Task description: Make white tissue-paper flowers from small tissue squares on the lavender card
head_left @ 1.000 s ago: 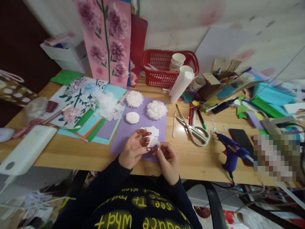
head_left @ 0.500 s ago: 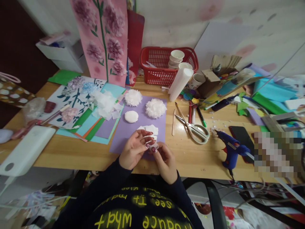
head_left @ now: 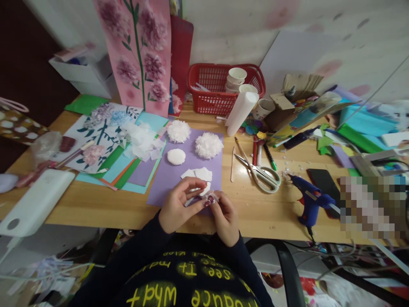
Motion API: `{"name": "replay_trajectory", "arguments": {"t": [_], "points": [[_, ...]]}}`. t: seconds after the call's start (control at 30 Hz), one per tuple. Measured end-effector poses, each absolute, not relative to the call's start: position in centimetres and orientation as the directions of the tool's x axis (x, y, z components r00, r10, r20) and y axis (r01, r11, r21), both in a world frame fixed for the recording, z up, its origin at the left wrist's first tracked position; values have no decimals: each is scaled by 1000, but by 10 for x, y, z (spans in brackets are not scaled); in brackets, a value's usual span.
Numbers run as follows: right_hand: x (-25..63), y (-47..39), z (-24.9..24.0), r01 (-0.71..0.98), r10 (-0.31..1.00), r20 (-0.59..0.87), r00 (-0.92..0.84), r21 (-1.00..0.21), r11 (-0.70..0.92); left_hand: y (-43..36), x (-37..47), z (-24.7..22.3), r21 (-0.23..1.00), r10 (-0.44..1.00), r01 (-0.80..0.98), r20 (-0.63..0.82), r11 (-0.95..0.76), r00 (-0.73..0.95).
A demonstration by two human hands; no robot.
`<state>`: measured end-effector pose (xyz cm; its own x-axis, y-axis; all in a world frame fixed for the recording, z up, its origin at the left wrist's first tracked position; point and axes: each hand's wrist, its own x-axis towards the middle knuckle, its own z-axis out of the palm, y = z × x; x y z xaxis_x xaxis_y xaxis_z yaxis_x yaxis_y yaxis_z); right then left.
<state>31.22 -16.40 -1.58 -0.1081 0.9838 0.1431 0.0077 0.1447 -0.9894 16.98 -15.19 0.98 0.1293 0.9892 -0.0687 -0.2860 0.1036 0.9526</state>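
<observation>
While a small white tissue piece (head_left: 206, 190) is pinched between the fingertips of the left hand (head_left: 177, 207) and the right hand (head_left: 224, 213), low in the centre of the frame, over the purple sheet (head_left: 179, 170), paper cups (head_left: 237, 79) are seen stacked inside the red basket (head_left: 211, 85) at upper centre. Off to the upper left, a white box (head_left: 86, 74) is seen, its contents unclear.

The hands hide most of the small white paper piece (head_left: 206, 190) pinched between them. A pixelated block (head_left: 370, 207) blots out whatever lies at the tabletop's right front corner. The white device (head_left: 33, 204) overhangs the tabletop's left front edge, its end cut off.
</observation>
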Motion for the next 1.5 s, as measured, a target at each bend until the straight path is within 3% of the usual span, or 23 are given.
{"name": "replay_trajectory", "arguments": {"t": [0.13, 0.3, 0.5, 0.8, 0.97, 1.37, 1.5], "points": [[312, -164, -16, 17, 981, 160, -111, -986, 163, -155, 167, 12, 988, 986, -75, -129, 138, 106], [312, -162, -15, 64, 982, 129, -135, -988, 138, -155, 166, 15, 995, 996, 73, -70, 74, -59], [312, -163, -16, 131, 993, 61, -102, -989, 74, -154, 166, 11, 992, 993, 126, 33, -19, -114], [312, -162, -13, 82, 990, 95, -104, -991, 104, -153, 165, 8, 993, 999, 116, -21, 16, 45], [312, -163, -15, 58, 993, 79, -91, -995, 84, -153, 164, 8, 988, 997, 137, -73, 72, 2], [314, -163, -11, 43, 977, 130, -172, -989, 139, -153, 162, 10, 988, 999, 153, -4, -3, 44], [314, -165, -14, 28, 985, 86, -152, -995, 92, -152, 161, 10, 973, 996, 221, 62, -74, 62]]}}
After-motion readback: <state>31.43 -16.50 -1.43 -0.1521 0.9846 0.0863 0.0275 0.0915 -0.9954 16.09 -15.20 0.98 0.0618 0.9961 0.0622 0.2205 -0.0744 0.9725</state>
